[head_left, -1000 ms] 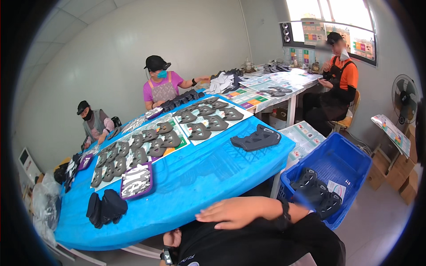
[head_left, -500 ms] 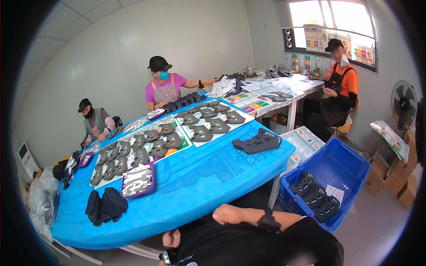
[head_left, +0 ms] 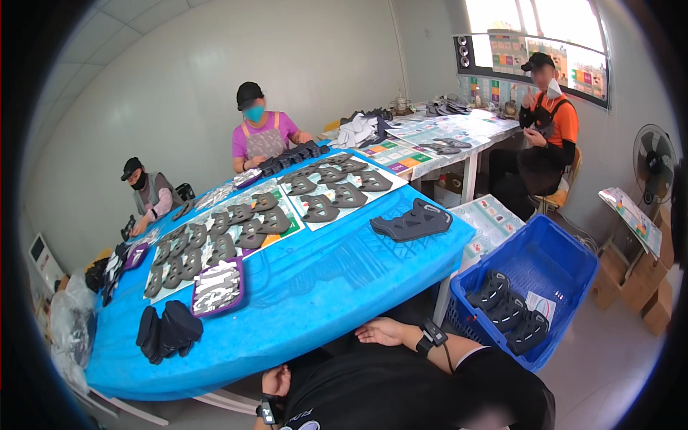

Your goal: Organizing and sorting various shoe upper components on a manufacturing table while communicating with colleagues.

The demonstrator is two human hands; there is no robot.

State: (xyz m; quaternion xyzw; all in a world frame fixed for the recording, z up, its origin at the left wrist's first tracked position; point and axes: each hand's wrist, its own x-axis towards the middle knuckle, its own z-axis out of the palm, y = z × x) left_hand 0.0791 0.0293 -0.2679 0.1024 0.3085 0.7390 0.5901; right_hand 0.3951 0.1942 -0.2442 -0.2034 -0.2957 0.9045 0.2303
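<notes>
My left hand [head_left: 276, 380] lies against my black shirt below the table's near edge, its fingers curled in and nothing seen in them. Palm upward, my right hand [head_left: 380, 331] rests at the edge of the blue-covered table [head_left: 322, 315], its fingers loosely stretched out and nothing in it. Ahead of the right hand, a small stack of dark grey shaped pads with cut-outs [head_left: 411, 221] lies on the table. To the far left of the hands are stacked dark navy pieces [head_left: 168, 332] and a purple tray [head_left: 219, 287] of small white and grey pieces.
Rows of grey cut-out pads [head_left: 250, 233] lie on printed sheets. A blue plastic crate [head_left: 566, 269] with several dark pads [head_left: 507, 313] stands at my right. Two people [head_left: 261, 136] work across the table; another person in orange [head_left: 548, 136] sits by the back table. A fan [head_left: 653, 165] stands far right.
My right hand has opened from a fist and turned palm up, moving slightly away from me. The person in purple has drawn an arm back from the white cloth pile.
</notes>
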